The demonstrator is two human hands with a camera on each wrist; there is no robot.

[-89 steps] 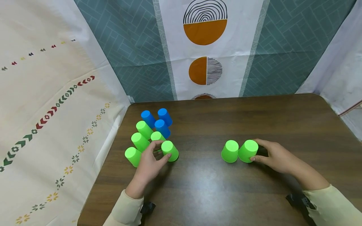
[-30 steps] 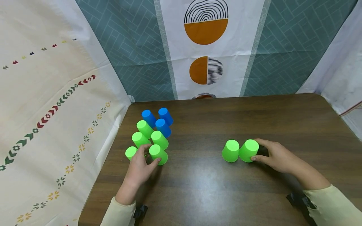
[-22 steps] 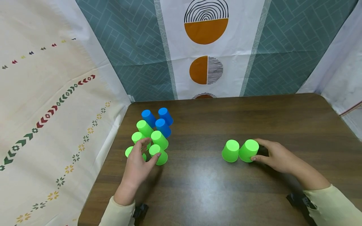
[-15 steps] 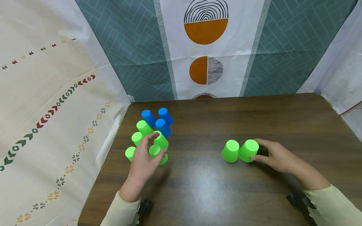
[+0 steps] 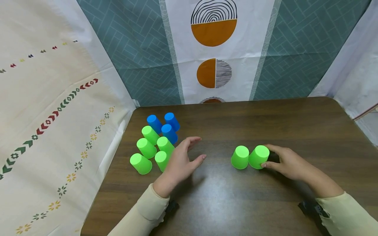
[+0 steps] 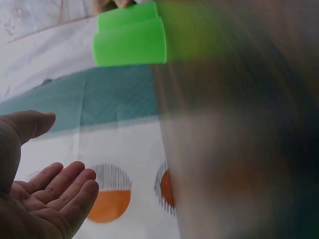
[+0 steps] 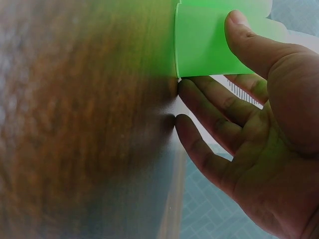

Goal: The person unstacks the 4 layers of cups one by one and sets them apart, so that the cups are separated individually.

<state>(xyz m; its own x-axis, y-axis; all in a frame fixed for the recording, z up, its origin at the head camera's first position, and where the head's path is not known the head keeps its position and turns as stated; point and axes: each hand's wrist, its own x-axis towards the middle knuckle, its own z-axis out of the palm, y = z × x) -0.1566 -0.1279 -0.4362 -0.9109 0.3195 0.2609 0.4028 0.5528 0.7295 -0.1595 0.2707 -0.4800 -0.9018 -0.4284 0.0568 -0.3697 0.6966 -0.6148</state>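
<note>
My left hand hovers over the table just right of the cup cluster, thumb and fingers spread, holding nothing. In the left wrist view the same hand has its palm bare. My right hand rests at a green cup standing upside down, thumb at its near side and index finger behind. The right wrist view shows the thumb across this cup, with other fingertips down on the tabletop. Close on its left stands a second upside-down green cup.
Several upside-down green cups stand in a cluster at the left of the wooden table. Behind them are three blue cups. My left hand partly hides the nearest green cup. A patterned cloth hangs beyond the far edge.
My left hand set a green cup against the cluster, let go of it, rose, and swung right toward the table's middle. My right hand and its two cups have stayed put.
</note>
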